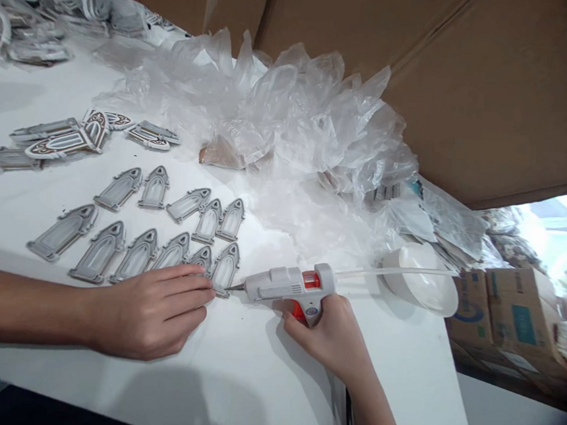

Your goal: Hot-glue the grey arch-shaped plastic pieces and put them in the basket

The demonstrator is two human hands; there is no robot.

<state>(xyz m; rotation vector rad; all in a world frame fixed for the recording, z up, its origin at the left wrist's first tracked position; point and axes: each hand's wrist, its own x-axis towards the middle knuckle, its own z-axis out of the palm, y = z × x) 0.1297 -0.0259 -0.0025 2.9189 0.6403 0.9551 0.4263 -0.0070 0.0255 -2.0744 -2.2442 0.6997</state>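
My right hand [334, 339] is wrapped round the handle of a grey-white hot glue gun [277, 285] with a red trigger. A clear glue stick [397, 271] sticks out of its back. The gun's nozzle points left, at the lower corner of a small grey arched window-shaped piece [226, 267]. Beside that piece, my left hand [156, 310] lies palm down with fingers stretched out, its fingertips at the piece's lower edge. Several similar arched pieces [98, 252] lie in two rough rows behind the left hand, some partly hidden by it.
A heap of clear plastic bags [292, 114] covers the back of the white table [249, 381]. More arched pieces [66, 144] with brown patterns lie at the left, below a pile of bagged ones [28, 11]. A white bowl [421, 277] stands right, near cardboard boxes [517, 312].
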